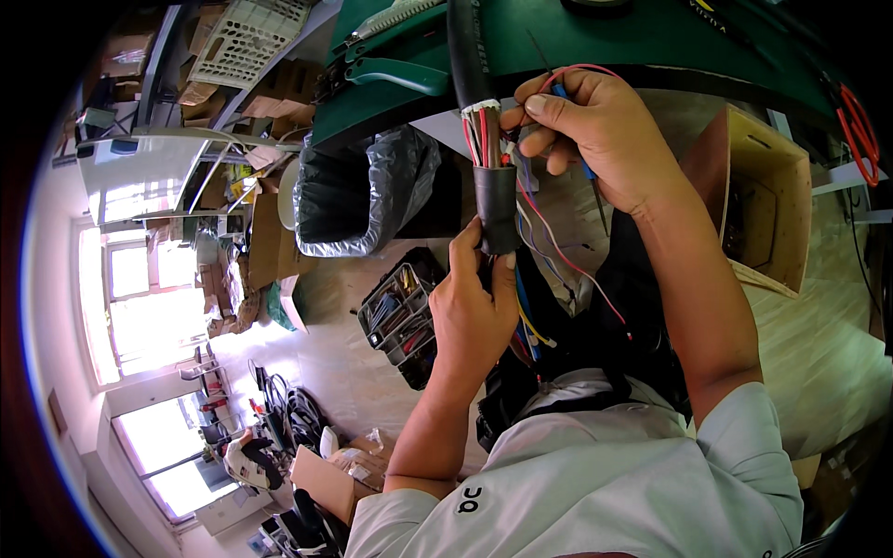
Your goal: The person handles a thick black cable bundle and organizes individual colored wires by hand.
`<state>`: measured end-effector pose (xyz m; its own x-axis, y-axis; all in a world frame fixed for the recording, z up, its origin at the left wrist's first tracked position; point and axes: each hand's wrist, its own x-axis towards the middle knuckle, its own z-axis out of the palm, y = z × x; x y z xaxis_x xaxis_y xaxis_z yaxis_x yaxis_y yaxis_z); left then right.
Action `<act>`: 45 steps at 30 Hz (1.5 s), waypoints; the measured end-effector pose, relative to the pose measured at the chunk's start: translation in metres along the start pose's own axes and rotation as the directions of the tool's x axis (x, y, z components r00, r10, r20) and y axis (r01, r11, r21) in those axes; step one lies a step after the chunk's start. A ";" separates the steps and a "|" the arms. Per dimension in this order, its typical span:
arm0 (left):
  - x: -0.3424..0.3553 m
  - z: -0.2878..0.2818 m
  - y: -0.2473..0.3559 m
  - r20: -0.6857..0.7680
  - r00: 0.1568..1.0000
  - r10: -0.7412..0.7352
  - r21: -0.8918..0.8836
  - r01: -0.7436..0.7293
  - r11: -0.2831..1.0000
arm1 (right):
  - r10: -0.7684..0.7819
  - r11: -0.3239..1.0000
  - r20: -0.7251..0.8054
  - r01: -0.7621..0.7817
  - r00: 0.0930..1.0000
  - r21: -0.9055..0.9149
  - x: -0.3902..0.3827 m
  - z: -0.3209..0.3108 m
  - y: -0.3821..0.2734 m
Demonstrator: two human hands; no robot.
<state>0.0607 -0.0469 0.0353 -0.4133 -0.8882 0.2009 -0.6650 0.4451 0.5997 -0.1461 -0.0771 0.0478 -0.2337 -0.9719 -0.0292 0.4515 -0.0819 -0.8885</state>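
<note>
A thick black cable (468,56) hangs over the table edge, its stripped end showing red, white and brown wires (479,135). These run into a short black sleeve (496,209), pinched at its lower end between the thumb and fingers of my left hand (473,302). Loose wires (563,251) in red, white, blue and yellow dangle below and beside the sleeve. My right hand (595,116), just right of the stripped end, is closed around a thin blue-handled tool (588,169) with slender dark ends. A red wire loops over its fingers; whether they grip it is unclear.
The green tabletop (530,56) holds a green-handled tool (395,74). Below it stand a lined bin (372,244), a divided toolbox (400,316) and an open wooden box (791,200). A red cable (858,135) hangs at right. Another person (251,460) is far off at lower left.
</note>
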 end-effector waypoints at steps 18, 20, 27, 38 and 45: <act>-0.001 0.000 0.000 -0.001 1.000 -0.010 -0.056 0.009 0.998 | -0.218 0.695 0.193 0.291 0.957 -0.657 0.006 -0.001 -0.017; 0.000 0.000 0.000 0.010 1.000 -0.002 -0.051 0.002 0.999 | -0.225 0.670 0.289 0.363 0.931 -0.647 0.013 -0.005 -0.019; 0.005 -0.016 -0.001 -0.004 0.997 0.083 -0.105 -0.083 0.991 | -0.200 0.861 0.226 0.281 0.953 -0.423 0.001 -0.020 -0.045; 0.040 -0.050 0.047 0.390 0.918 -0.065 -0.700 0.342 0.627 | -0.161 0.913 0.437 0.302 0.885 -0.274 -0.041 -0.006 -0.039; 0.032 -0.040 0.049 0.337 0.940 -0.060 -0.640 0.276 0.718 | -0.158 0.858 0.370 0.313 0.915 -0.407 -0.050 0.006 -0.043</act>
<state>0.0397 -0.0583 0.1021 -0.5580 -0.8228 -0.1085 -0.1931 0.0016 0.9812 -0.1488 -0.0263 0.0899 0.0331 -0.9584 0.2834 -0.0355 -0.2845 -0.9580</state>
